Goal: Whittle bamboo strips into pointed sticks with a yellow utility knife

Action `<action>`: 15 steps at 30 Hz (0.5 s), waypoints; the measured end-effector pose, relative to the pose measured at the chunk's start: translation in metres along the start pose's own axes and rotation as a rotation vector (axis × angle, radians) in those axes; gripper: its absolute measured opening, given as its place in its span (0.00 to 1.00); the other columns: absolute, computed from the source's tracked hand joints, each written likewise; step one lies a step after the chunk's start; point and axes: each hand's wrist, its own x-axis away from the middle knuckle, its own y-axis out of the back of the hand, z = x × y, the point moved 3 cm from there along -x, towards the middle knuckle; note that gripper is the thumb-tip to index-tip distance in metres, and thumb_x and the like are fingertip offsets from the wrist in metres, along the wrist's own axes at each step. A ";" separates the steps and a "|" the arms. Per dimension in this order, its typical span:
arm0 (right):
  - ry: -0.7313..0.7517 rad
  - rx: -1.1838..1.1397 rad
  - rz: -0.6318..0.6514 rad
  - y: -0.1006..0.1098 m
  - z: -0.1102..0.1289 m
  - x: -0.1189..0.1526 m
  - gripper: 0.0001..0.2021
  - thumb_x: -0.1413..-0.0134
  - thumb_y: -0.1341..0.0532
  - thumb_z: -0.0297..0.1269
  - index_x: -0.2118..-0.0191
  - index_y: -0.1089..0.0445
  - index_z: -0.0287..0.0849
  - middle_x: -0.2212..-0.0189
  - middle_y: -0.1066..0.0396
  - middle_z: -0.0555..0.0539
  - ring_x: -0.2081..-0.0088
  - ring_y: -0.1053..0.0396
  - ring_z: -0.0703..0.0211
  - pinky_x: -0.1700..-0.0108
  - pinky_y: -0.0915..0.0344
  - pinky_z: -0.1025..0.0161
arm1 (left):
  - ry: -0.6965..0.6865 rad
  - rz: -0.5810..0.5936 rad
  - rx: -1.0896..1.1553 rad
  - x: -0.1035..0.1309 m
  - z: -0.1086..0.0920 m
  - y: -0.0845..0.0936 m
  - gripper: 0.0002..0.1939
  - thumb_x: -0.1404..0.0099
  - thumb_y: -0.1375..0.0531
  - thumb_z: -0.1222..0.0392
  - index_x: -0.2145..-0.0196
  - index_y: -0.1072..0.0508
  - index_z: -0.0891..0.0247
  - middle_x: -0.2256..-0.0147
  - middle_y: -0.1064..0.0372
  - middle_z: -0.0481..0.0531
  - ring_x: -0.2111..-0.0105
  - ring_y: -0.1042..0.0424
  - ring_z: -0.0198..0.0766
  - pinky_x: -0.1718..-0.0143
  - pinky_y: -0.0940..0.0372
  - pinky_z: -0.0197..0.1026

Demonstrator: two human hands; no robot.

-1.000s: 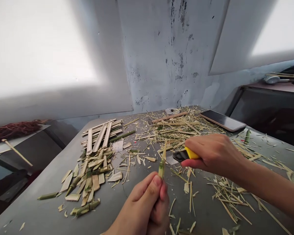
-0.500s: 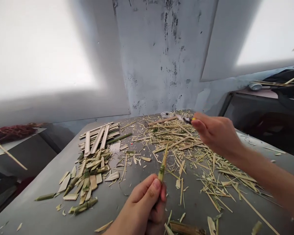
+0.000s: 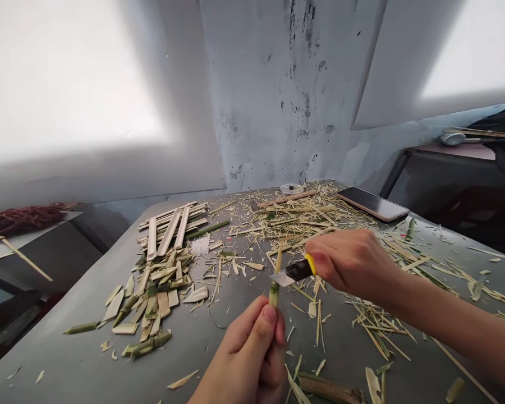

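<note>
Green bamboo (image 3: 274,293) is jutting from my gripping left fingers (image 3: 269,314) in the head view, its long axis pointing away above the bench (image 3: 185,359); my right fingers (image 3: 323,268), nearer its pale tip, are clasping a knife (image 3: 299,270), whose blade (image 3: 283,279) is crossing from the right, seemingly touching.

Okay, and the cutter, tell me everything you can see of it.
The cutter has a black, probably plastic body, a patch of yellow beside the thumb, and a short, bare, silvery blade. It is held above the table in the right hand, whose fingers hide its rear end. The blade points left, its tip at the green and pale stick, apparently touching it.
</note>
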 end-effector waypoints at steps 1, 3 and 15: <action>0.006 0.055 -0.022 -0.001 -0.002 0.000 0.22 0.27 0.55 0.37 0.76 0.40 0.46 0.83 0.40 0.52 0.80 0.46 0.63 0.73 0.52 0.59 | 0.029 0.001 0.030 0.002 -0.004 -0.002 0.29 0.41 0.32 0.30 0.70 0.38 0.56 0.85 0.53 0.34 0.87 0.62 0.24 0.89 0.66 0.30; 0.008 0.146 -0.066 -0.003 -0.003 -0.002 0.22 0.28 0.54 0.35 0.76 0.38 0.45 0.83 0.39 0.52 0.80 0.45 0.63 0.73 0.54 0.59 | 0.082 0.001 0.082 0.006 -0.014 -0.005 0.24 0.36 0.32 0.37 0.69 0.37 0.56 0.83 0.52 0.33 0.87 0.63 0.23 0.88 0.65 0.28; -0.546 0.380 -0.212 0.073 -0.115 0.004 0.32 0.25 0.61 0.54 0.81 0.44 0.49 0.88 0.54 0.52 0.83 0.59 0.61 0.72 0.60 0.59 | 0.089 -0.042 -0.072 0.031 -0.001 0.007 0.28 0.43 0.30 0.32 0.69 0.30 0.60 0.80 0.49 0.39 0.80 0.56 0.27 0.81 0.58 0.30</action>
